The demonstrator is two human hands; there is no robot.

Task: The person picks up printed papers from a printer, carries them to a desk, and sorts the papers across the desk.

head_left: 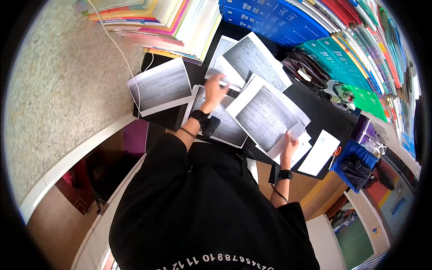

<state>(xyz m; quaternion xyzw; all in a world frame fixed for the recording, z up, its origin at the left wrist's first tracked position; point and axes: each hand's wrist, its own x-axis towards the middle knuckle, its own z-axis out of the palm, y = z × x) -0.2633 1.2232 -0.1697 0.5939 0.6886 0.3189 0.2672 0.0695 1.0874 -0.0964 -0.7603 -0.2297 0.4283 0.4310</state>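
Printed sheets lie spread over a black desk (pixel 310 105). My right hand (pixel 290 146) grips the lower right edge of a stack of printed papers (pixel 265 117), its fingers closed on them. Blurred by motion, my left hand (pixel 216 92) is over the sheets at the centre, beside a printed sheet (pixel 220 121) partly under my wrist. Its fingertips are too smeared to read. Beyond it, two overlapping sheets (pixel 254 60) lie at the back. Another printed page (pixel 162 87) rests at the left desk edge, with a white cable across it.
Piled books (pixel 180 29) stand at the back left, blue binders (pixel 270 20) and teal folders (pixel 333 58) behind the desk. A dark open bag (pixel 306 69) sits at the back right. A white slip (pixel 319 153) and orange scissors (pixel 336 152) are at the right edge.
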